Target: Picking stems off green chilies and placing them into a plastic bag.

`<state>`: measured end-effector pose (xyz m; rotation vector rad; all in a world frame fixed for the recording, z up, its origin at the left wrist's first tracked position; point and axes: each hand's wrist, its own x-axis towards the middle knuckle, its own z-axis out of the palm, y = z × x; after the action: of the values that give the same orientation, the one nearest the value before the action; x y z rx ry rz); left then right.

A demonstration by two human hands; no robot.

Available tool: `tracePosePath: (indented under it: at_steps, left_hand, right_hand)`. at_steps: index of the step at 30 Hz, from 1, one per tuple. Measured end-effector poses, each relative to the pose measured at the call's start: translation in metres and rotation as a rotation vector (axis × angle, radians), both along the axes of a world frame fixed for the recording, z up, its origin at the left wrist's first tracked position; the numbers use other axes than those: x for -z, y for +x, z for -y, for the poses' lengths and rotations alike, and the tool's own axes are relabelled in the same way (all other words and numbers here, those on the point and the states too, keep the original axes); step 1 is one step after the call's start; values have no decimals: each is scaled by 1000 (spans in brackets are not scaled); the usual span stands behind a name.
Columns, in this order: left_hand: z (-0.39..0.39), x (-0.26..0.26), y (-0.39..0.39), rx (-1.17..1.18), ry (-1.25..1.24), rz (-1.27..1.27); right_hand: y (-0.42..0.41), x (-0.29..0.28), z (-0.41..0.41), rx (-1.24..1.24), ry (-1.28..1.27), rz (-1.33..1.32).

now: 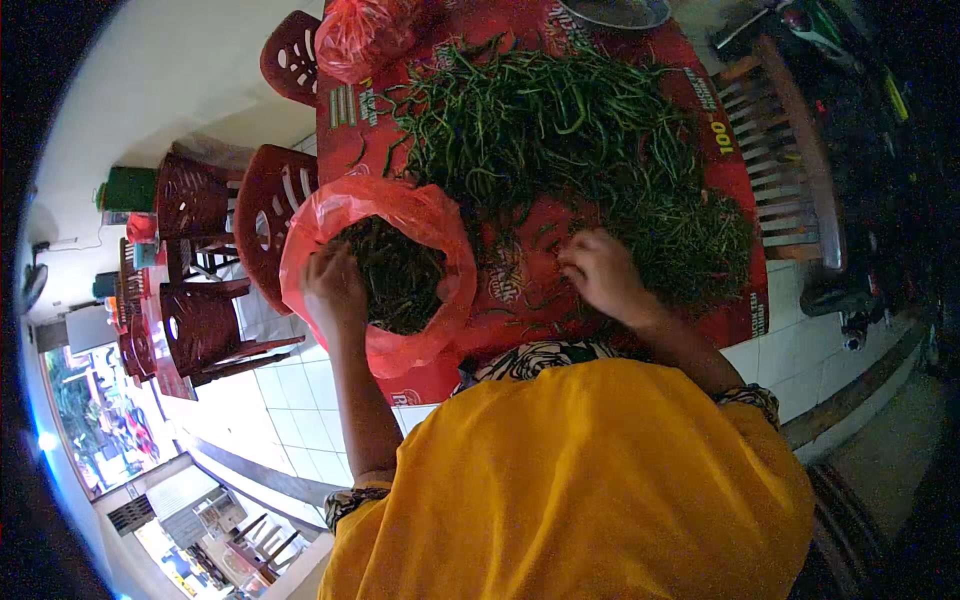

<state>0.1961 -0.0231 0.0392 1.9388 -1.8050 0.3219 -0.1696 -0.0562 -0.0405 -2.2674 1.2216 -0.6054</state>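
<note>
My left hand (334, 281) is over the left side of an open red plastic bag (446, 199), fingers curled downward. Inside the bag lies a dark mass of what look like green chillies (397, 281). My right hand (600, 270) hovers low above the red printed table cover (536, 281), its fingertips drawn together. Whether either hand holds anything is too unclear to tell. A broad heap of long green chillies (540, 120) spreads across the table beyond both hands. Right of my right hand sits a pile of thin green stems (682, 247). A few loose pieces lie nearer to me.
A filled red plastic bag (360, 37) stands at the far left of the table. A metal basin (619, 11) is at the far edge. Dark red plastic chairs (274, 217) flank the left side, and a wooden slatted chair (787, 161) is close on the right.
</note>
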Motion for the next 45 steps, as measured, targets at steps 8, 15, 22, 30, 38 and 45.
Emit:
tracePosePath:
  at_steps: [8,15,22,30,38,45]
  left_hand:
    - [0,-11,-42,14,-132,162]
    - [-11,-10,-125,446,195,-298]
    - [-7,27,-155,662,355,-316]
    - [-10,17,-161,632,555,-584]
    - [-13,8,-153,500,667,-895]
    - [7,-34,-79,92,39,-213]
  right_hand:
    - [12,23,-26,-159,-58,-119]
    - [17,28,-29,-127,-54,-63]
    - [20,-34,-23,-111,-169,114]
    - [15,-46,-22,-116,-87,232]
    - [13,-26,-7,-100,438,621]
    - [-1,-13,64,138,61,161]
